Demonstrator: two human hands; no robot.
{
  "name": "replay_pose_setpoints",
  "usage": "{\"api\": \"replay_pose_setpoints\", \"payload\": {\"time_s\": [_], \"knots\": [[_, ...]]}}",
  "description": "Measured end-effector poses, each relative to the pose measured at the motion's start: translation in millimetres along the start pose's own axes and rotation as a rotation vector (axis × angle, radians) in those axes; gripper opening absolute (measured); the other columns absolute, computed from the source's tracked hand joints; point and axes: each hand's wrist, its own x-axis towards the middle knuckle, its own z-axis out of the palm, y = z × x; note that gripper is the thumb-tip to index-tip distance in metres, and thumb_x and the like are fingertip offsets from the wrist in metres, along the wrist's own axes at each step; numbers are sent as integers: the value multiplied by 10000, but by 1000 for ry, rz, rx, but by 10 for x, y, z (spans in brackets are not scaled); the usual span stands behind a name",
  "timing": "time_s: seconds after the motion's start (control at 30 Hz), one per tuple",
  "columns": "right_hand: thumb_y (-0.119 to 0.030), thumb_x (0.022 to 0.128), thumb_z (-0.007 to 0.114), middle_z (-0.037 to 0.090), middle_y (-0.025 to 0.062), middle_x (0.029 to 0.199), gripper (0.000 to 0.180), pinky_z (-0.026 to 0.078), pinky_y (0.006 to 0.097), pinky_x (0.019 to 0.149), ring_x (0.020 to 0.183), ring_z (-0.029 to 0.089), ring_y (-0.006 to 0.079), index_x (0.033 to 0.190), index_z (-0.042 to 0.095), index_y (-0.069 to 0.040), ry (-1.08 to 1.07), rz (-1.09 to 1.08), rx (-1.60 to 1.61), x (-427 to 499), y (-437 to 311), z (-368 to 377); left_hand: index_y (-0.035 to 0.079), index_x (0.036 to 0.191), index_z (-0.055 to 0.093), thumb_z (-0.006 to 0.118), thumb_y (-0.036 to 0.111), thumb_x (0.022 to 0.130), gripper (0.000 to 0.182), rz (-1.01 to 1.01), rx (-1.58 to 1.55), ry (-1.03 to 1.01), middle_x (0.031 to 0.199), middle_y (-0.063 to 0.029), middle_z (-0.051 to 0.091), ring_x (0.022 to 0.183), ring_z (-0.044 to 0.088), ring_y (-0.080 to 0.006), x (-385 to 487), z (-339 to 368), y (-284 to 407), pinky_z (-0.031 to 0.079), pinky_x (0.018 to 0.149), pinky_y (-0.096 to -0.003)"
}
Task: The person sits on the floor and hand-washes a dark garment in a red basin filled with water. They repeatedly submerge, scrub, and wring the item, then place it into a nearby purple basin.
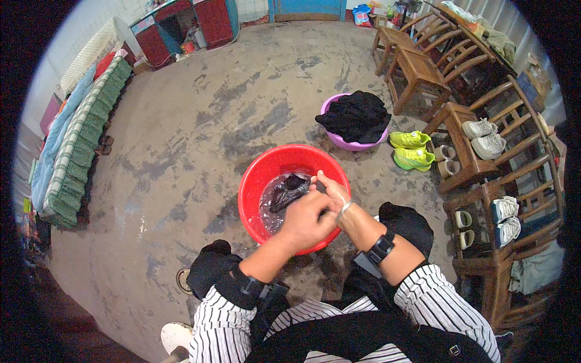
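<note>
A red plastic basin stands on the floor before me, with shallow, slightly foamy water in it. Wet dark cloth lies partly in the water. My left hand, blurred, is curled above the basin's near right side. Close against it is my right hand, palm side partly showing and fingers bent, with a silvery bangle at the wrist. The hands overlap, so whether either grips anything is hidden. The cloth is just beyond the left hand's knuckles.
A purple basin heaped with black clothing stands beyond, at right. Near it are lime-yellow sneakers. Wooden chairs bearing shoes line the right side; a bed is at left. A floor drain lies by my left knee.
</note>
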Motion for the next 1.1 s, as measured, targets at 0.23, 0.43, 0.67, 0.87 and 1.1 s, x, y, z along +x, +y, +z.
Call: {"api": "replay_pose_setpoints", "payload": {"time_s": [0.23,0.43,0.67,0.87,1.1], "knots": [[-357,884,588,647,39,907,231,506,392,740,808,608,206,897,616,-128,86,-13,104,-6,435,-26,64,615,586,551,257,895,342,-350,261,182,606,-162,569,604,602,-333,278,201,-353,458,484,-448],[-279,844,575,622,69,733,185,502,401,643,676,608,246,759,598,-116,307,-53,-660,269,229,-52,95,630,589,484,235,895,318,-18,705,36,569,-132,571,533,602,-305,142,406,-512,489,476,-417],[-304,914,480,668,99,922,235,517,438,819,868,644,250,904,619,-115,6,242,78,259,647,-143,37,817,594,440,175,933,238,-200,732,149,645,-148,599,596,618,-314,146,239,-739,495,527,-447],[-348,923,473,631,46,764,284,477,393,569,653,588,206,788,599,-133,-247,149,151,372,422,-279,109,598,576,548,248,869,306,52,697,146,567,-93,562,533,601,-261,75,436,-532,497,466,-386],[-261,923,478,680,79,819,224,543,433,708,689,649,252,914,637,-103,-100,365,6,-140,491,217,45,725,666,431,470,917,521,-705,377,392,794,-253,615,770,606,-427,67,13,-1159,449,661,-515]]}}
